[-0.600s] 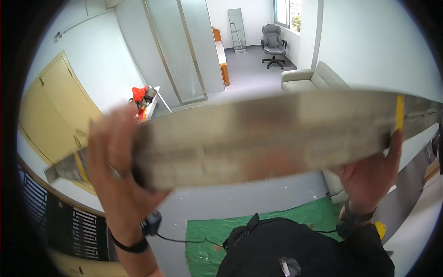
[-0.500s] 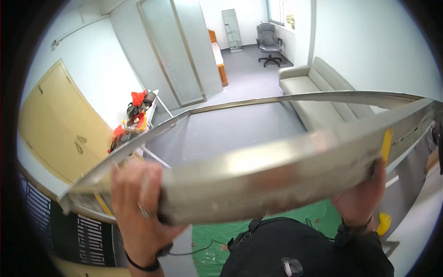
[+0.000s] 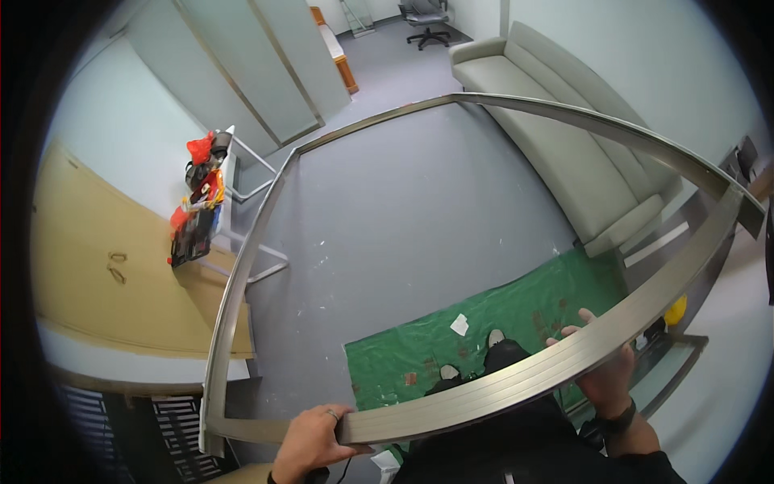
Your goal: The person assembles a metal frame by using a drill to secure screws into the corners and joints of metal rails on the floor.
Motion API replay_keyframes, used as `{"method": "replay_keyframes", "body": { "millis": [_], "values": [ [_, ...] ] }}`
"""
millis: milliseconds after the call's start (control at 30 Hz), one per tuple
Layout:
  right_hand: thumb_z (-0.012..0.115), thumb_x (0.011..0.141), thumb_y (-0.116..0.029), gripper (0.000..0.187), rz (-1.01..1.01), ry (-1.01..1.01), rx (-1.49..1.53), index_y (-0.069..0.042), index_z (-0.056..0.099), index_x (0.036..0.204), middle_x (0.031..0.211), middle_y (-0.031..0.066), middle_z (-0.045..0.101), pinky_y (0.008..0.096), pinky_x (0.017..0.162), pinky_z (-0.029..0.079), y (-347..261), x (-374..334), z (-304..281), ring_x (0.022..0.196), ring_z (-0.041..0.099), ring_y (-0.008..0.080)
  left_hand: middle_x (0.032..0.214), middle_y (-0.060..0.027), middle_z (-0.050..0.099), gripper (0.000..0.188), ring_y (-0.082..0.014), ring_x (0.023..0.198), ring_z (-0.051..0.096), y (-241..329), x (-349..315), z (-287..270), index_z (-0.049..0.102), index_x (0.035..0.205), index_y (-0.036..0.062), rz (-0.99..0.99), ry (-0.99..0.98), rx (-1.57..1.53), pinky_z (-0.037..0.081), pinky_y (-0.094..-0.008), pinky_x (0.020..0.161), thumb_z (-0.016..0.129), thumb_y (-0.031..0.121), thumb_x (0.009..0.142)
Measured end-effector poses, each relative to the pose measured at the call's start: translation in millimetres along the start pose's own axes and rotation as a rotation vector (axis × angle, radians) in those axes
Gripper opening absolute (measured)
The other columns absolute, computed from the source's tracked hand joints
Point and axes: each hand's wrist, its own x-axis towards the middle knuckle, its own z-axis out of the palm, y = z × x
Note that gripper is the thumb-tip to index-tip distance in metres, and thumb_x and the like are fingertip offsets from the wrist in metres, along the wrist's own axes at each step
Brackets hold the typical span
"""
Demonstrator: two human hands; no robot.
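Observation:
A large rectangular metal frame, like a door or window frame, stretches out in front of my body, its near bar crossing above my legs. My left hand is closed over the left part of that bar, with a ring on one finger. Under the right part of the bar, my right hand supports it. Some of its fingertips stick out past the bar's inner edge, and the bar hides the rest of the palm.
Below lies a green sheet with a white scrap on it. A grey sofa runs along the right wall. On the left stands a white-legged table holding tools and red bags, near a tan door.
The near bar has dropped lower and turned, showing its ridged long face upward. The view has tilted further down. My right hand's fingers now reach out beyond the bar.

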Motion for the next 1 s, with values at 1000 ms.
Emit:
{"method": "replay_keyframes", "body": {
  "millis": [1000],
  "values": [
    [0.074,0.085,-0.013,0.042,0.289,1.242,0.069,0.004,0.054,0.119,0.117,0.0180,0.059,0.0523,0.093,0.051,342,-18,-578,0.108,0.060,0.0335,0.109,-0.0170,0.068,0.066,-0.0363,0.105,0.065,-89,266,619,0.066,0.118,0.0061,-0.100,-0.443,-0.099,0.052,-0.0463,0.089,0.084,0.049,0.071]
  ]
}}
